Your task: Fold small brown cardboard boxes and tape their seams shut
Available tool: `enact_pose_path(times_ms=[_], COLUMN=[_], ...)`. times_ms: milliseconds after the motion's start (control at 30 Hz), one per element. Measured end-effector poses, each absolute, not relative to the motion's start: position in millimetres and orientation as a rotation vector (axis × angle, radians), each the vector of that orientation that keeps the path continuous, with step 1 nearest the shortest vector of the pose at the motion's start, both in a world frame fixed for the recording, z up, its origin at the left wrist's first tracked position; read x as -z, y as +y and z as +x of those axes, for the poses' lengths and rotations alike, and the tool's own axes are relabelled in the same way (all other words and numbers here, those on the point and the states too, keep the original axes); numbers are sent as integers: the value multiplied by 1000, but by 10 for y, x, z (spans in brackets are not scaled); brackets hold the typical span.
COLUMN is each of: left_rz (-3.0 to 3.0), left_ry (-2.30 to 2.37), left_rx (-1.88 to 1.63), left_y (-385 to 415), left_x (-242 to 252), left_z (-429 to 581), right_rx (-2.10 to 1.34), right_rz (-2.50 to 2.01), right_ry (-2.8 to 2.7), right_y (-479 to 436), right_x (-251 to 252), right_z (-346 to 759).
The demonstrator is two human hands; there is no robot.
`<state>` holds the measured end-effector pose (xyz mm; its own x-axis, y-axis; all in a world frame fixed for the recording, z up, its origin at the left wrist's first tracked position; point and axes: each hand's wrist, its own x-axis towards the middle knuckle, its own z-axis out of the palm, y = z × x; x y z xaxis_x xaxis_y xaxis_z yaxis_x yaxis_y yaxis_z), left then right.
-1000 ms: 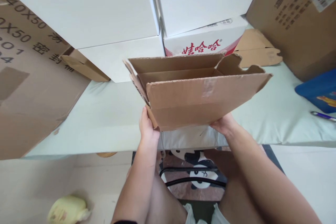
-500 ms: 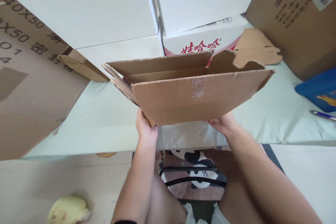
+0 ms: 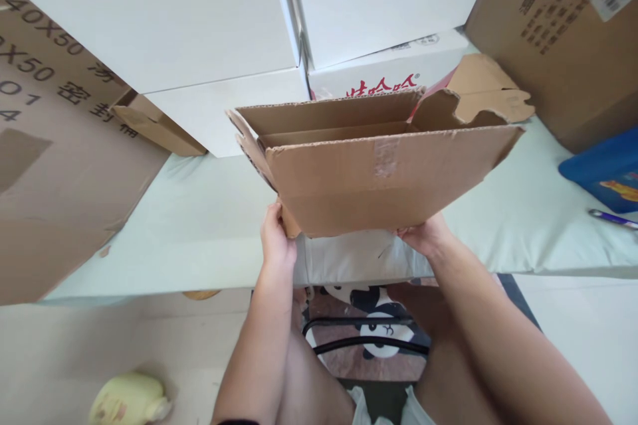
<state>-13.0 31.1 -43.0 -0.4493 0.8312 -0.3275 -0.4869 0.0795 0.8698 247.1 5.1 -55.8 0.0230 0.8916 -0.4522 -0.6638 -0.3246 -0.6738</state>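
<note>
In the head view, the left hand (image 3: 279, 239) pinches the lower left corner of an open cardboard box (image 3: 369, 189), thumb on the outside. The right hand (image 3: 423, 236) bears against its lower edge toward the right; the fingertips are mostly hidden underneath, so I cannot tell whether they grip. The box is held over the table (image 3: 214, 232), near the middle of its front edge; whether its base touches the cloth cannot be told.

It is plain brown corrugated board, mouth upward, rims rough. A strip of clear tape (image 3: 386, 156) crosses the near panel, the left flaps splay outward, and the right end has a wavy, notched cut.

The table's front edge runs just below both hands. Behind the box, close to its far rim, stands a white carton with red lettering (image 3: 381, 83). To the left, pale cloth stretches to a large printed carton (image 3: 74, 166); to the right, it reaches a blue container (image 3: 605, 172) and a pen (image 3: 613, 219).
</note>
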Motion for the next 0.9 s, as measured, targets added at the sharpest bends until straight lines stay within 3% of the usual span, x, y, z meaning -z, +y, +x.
enact_pose_path(times_ms=[300, 900], left_rz=[716, 526], left_ry=[1336, 1119], left_rx=[-1591, -1440], left_y=[285, 172], left_x=[462, 391], left_z=[-71, 9], right_rx=[-1618, -1626], right_rz=[-1062, -1087], right_ry=[-280, -280], right_y=[60, 57], right_x=[589, 542], right_z=[2499, 2534])
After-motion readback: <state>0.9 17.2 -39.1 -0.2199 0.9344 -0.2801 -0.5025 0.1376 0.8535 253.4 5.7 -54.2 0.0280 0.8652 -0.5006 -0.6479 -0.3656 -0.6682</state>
